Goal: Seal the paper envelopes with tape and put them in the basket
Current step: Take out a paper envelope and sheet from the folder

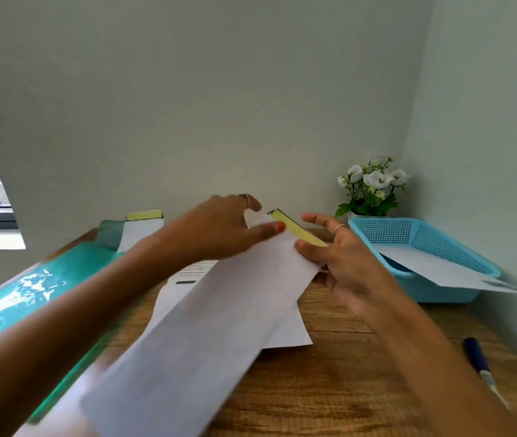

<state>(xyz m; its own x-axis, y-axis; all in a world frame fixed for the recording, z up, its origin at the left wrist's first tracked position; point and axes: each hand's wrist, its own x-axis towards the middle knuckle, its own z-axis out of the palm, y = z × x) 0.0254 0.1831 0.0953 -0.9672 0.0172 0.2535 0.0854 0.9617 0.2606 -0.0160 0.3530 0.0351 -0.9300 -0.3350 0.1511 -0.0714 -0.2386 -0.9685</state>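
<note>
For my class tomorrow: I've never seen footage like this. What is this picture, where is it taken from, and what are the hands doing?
No machine here: one picture from a camera worn on a person's head, looking down at their own bare hands over a wooden table. The left hand and the right hand together hold a long white envelope by its far end, where a yellow strip shows on the flap. More white papers lie beneath. At the right stands a blue basket with one envelope already in it, beside a pot of white flowers. A blue pen lies near the edge.
</note>
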